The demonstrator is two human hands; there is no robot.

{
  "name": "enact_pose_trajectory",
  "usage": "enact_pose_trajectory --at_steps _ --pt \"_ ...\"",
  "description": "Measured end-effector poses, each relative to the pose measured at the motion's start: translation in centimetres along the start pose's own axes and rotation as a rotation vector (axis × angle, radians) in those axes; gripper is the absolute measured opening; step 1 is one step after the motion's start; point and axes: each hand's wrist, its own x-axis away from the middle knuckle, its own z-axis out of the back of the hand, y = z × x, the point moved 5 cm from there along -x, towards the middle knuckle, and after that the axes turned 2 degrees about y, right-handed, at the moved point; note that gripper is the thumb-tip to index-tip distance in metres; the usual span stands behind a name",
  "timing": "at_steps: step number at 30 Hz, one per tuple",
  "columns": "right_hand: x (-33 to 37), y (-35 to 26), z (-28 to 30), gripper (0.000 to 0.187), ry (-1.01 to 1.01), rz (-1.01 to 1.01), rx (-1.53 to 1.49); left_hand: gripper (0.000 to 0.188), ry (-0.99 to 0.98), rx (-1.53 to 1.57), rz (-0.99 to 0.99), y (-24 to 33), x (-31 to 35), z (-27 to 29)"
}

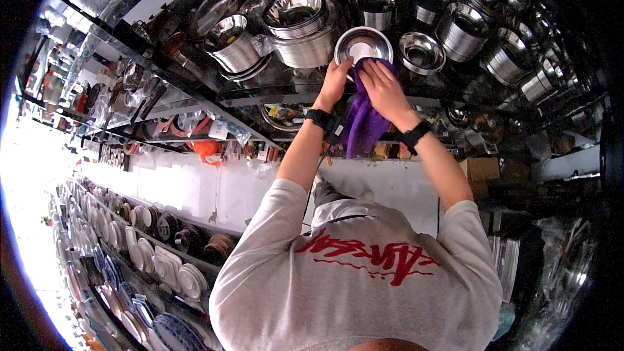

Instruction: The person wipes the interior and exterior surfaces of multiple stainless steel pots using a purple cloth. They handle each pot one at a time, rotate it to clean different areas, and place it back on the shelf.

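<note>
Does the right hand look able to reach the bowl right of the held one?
Probably yes: that bowl stands near the right hand with nothing between, though the hand touches the purple cloth.

floor (pixel 175 185): pale | shelving (pixel 250 100): dark, tiered, flanking aisle | light (pixel 23 175): white glare, left

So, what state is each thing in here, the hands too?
Left hand: gripping the held bowl's lower-left edge
Right hand: on the cloth, fingers extended; grip unclear
Held bowl: open side facing the camera, partly covered
Purple cloth: bunched under the right hand, hanging down
Small metal bowl: uncovered, right of the held bowl
White plates: standing on edge
</note>
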Motion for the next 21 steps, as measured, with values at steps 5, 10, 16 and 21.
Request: enact_pose_trajectory --at_steps 5,10,16,21 --pt "2.3 2.6 3.9 0.025 0.013 0.094 -0.043 0.029 -0.138 -0.224 0.073 2.9 1.4 -1.8" --pt "3.5 3.0 4.1 0.026 0.091 -0.081 -0.076 0.074 -0.251 -0.511 -0.106 5.2 3.1 -5.6" --pt "2.4 1.7 7.3 0.026 0.230 0.099 -0.073 0.069 -0.283 -0.410 -0.184 7.3 4.8 -7.4" --pt "1.6 0.8 10.7 0.024 0.259 0.304 -0.200 0.060 -0.500 0.111 0.038 8.6 4.7 -6.9"
